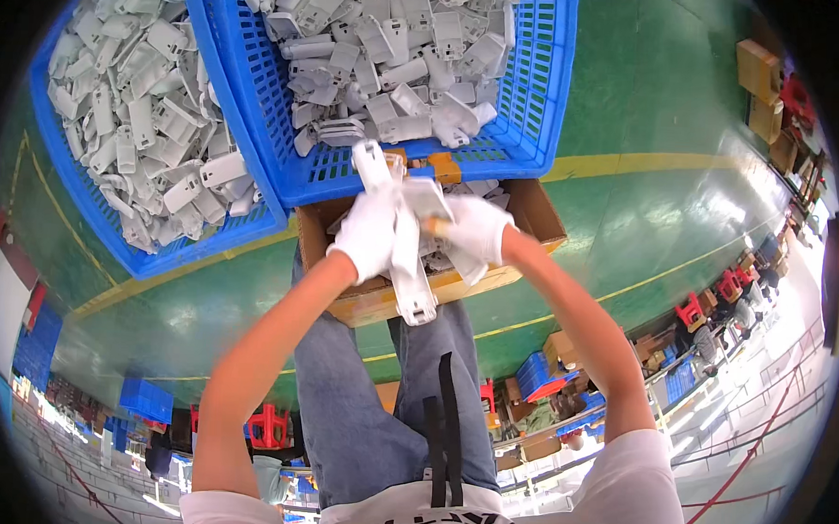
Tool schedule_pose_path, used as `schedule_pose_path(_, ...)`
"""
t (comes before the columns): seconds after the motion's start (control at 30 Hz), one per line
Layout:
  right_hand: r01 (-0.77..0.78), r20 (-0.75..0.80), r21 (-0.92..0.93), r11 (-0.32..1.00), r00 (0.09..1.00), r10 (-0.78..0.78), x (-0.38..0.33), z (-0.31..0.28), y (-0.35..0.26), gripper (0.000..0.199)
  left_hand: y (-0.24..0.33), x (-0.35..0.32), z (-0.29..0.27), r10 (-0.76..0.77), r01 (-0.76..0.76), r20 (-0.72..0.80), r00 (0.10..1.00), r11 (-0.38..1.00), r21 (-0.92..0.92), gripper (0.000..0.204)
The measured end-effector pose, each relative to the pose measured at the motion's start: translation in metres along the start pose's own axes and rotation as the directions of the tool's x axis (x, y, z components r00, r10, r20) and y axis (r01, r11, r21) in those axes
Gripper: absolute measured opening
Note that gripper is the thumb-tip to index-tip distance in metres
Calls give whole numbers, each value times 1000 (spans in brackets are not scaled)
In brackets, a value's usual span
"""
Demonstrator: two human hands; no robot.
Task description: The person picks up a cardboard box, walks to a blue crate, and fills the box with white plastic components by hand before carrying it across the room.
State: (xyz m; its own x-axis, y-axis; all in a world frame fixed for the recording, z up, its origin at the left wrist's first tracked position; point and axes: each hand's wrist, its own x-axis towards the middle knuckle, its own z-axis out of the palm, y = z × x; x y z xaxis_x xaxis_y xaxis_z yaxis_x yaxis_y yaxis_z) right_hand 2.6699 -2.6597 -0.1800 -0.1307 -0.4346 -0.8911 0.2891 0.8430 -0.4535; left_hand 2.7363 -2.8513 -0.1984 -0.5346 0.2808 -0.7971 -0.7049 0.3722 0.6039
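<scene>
Both hands wear white gloves and work close together just above an open cardboard box. From where I stand, the left hand is closed around a bunch of long white plastic parts; one sticks out ahead of its fingers, and others slant down between the two hands, the lowest end hanging toward the person's knees. The right hand comes in from the other side, its fingers bent at a flat white piece between the hands. It's smeared a little by motion, so I can't tell whether it is pinching that piece or merely touching it. More white pieces lie inside the box beneath both hands.

Straight ahead of the hands, just past the box, sits a blue basket heaped with similar white parts, and a strip of orange-brown material shows at its near edge. Left of the hands, right beside that basket, stands a second blue basket, also piled full. Behind the hands are the person's blue jeans, and green floor marked with yellow lines spreads out to the right.
</scene>
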Motion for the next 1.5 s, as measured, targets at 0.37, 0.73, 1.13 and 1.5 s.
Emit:
schedule_pose_path(0.37,-222,-23,-530,818,968,248,25,-22,16,32,36,-2,-55,-315,169,194,929,827,535,37)
schedule_pose_path(0.73,-74,18,-613,787,994,107,40,-51,-8,33,-22,0,-33,22,-90,400,916,984,152,40)
schedule_pose_path(1.13,178,-662,325,929,744,89,199,-95,117,57,-47,125,-98,-47,438,-580,813,706,557,50)
schedule_pose_path(1.5,-61,-197,185,981,976,98,207,-59,47,47,-107,182,-76,-452,507,-424,785,861,22,79)
